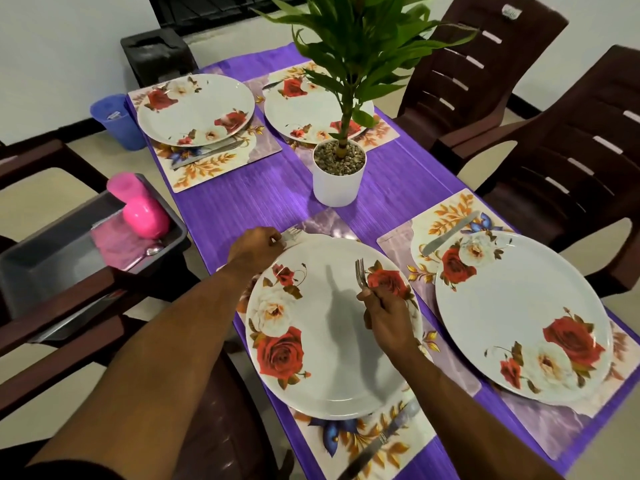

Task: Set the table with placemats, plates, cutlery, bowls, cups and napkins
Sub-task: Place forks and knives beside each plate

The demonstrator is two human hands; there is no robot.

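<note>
The left hand (254,245) pinches a fork (292,233) at the far left rim of the near plate (325,327); the tines point away, over the placemat (363,441) beneath that plate. The right hand (388,320) grips a second fork (361,273) by its handle, tines up, above the plate's right half. A knife (377,441) lies on the same placemat, just beside the plate's near rim.

The bench (249,202) carries a purple cloth and three further settings, each a floral plate on a placemat. The right setting's plate (519,306) has a knife (450,233) at its far side. A potted plant (339,178) in a white pot stands at the bench centre. A grey tray (52,251) at left, resting on a chair, holds pink cups (142,213) and a spoon (152,251). Dark brown chairs (554,140) surround the bench.
</note>
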